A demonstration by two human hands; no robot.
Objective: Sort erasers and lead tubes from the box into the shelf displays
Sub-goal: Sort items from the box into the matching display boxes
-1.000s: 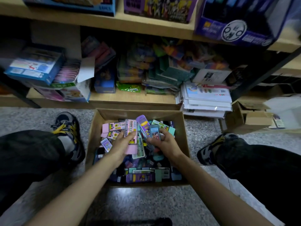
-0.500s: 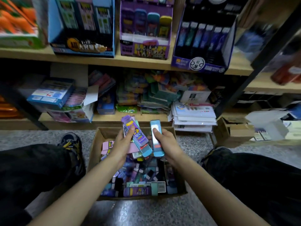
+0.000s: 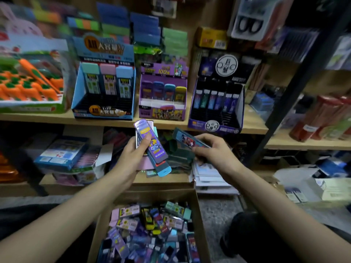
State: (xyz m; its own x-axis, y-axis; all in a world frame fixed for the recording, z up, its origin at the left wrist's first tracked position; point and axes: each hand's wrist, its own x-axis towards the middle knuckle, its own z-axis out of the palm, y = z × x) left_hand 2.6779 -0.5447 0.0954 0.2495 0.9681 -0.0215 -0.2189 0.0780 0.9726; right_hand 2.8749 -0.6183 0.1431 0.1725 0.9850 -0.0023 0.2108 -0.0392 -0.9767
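Observation:
My left hand (image 3: 133, 154) grips a fanned stack of flat lead tubes (image 3: 152, 149), a purple one on top, with pink and blue ones under it. My right hand (image 3: 212, 150) pinches a single teal-blue lead tube (image 3: 187, 139), tilted, to the right of the stack. Both hands hover just below the middle shelf's front edge. Below them the cardboard box (image 3: 201, 215) on the floor holds several mixed erasers and tubes. On the shelf stand a blue eraser display (image 3: 103, 88), a purple tube display (image 3: 163, 95) and a dark tube display (image 3: 216, 103).
A tray of orange carrot-shaped items (image 3: 28, 82) sits at the shelf's left. The lower shelf holds stacked packets and a blue box (image 3: 60, 154). A black shelf post (image 3: 296, 88) rises on the right. My knees flank the box.
Both hands have lifted out of the box with their tubes up to the middle shelf's edge. The view has tilted upward and the displays now fill it.

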